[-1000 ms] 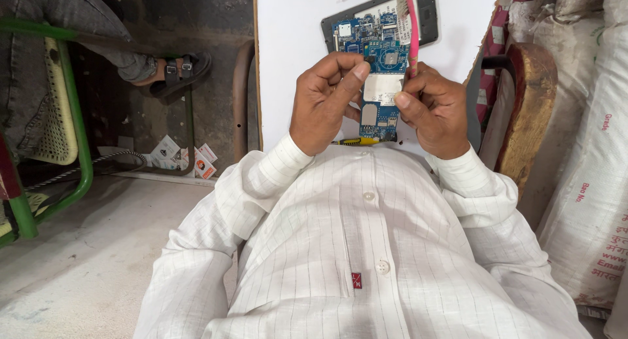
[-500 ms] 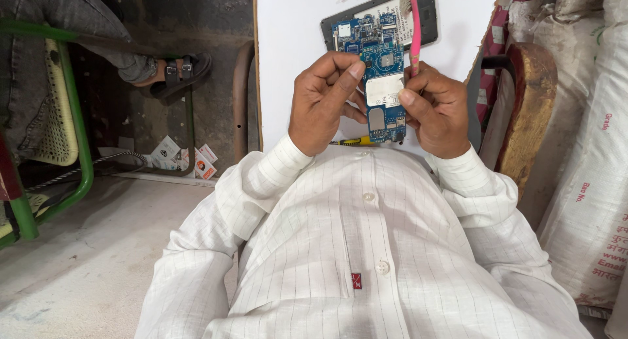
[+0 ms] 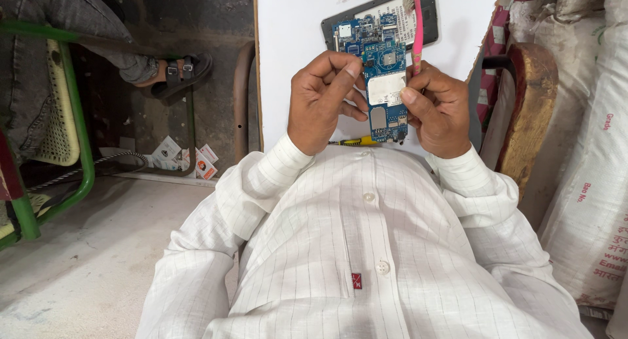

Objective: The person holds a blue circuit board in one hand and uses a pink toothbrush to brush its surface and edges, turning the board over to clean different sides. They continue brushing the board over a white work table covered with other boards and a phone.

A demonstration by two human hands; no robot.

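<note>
We see a blue printed circuit board (image 3: 384,84), long and narrow, studded with small metal shields and a pale rectangular patch near its middle, held upright between two hands above a white tabletop (image 3: 294,45). The left hand (image 3: 325,103) is curled, its fingertips (image 3: 353,67) pressing the board's left edge. The right hand (image 3: 439,110) closes on the board's right edge, the thumb lying across the pale patch; the same hand also pinches a thin pink tool (image 3: 417,25), flat and strap-like, that rises above the fingers.

Beyond the hands, flat on the tabletop, lies a dark phone housing (image 3: 428,12), a shallow rectangular shell; the top of the board overlaps it in this view, so we cannot tell what it contains. Below the hands, near the wrists, a yellow-handled screwdriver (image 3: 356,141) rests on the table.

The sleeves belong to a white shirt (image 3: 366,247) of fine cloth with thin stripes and small round buttons. To the right of the right hand stand a worn wooden chair arm (image 3: 533,97) and woven plastic sacks (image 3: 589,182). To the left of the left hand we see a green metal-framed chair (image 3: 78,149), another person's sandalled foot (image 3: 180,71), and scraps of printed paper (image 3: 186,161) on the concrete floor (image 3: 85,260).
</note>
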